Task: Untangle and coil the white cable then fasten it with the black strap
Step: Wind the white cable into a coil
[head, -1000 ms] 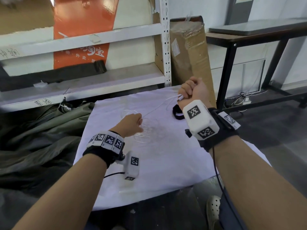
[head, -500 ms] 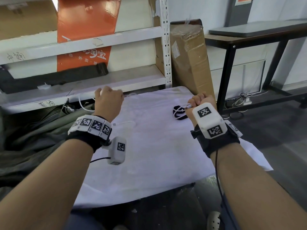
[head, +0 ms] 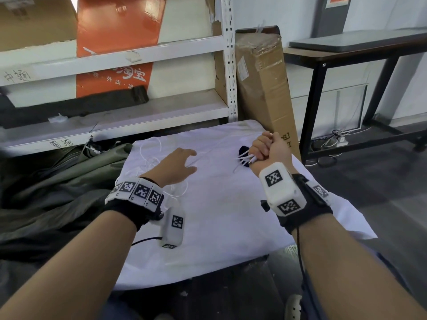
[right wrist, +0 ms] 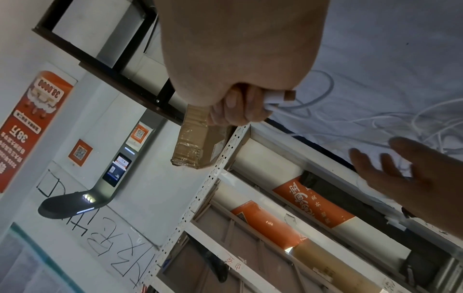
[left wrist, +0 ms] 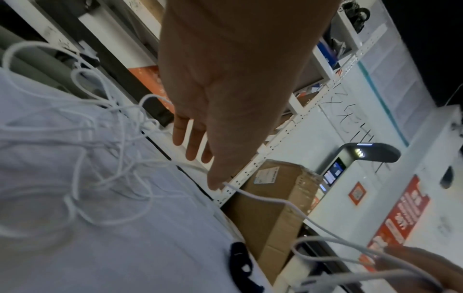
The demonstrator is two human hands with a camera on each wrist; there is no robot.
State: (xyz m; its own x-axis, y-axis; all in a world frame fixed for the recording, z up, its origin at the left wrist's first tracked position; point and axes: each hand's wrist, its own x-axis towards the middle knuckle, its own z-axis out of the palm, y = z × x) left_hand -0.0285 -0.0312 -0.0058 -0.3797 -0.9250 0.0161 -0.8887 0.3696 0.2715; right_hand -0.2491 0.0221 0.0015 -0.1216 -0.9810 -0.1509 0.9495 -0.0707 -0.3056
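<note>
White cloth covers the table; its near half is bare, far edge close under the shelf. Right hand near the right edge, fist closed round several loops of the white cable, plug end poking out. Black strap on the cloth just beside that fist. Left hand over the loose tangle, fingers spread, holding nothing. Cardboard box leans behind the right corner.

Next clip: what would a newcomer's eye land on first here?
Probably the right hand, fist closed on a few loops of white cable at the far right of the white cloth. Then the left hand, spread open over the loose tangle, and the black strap lying beside the fist.
</note>
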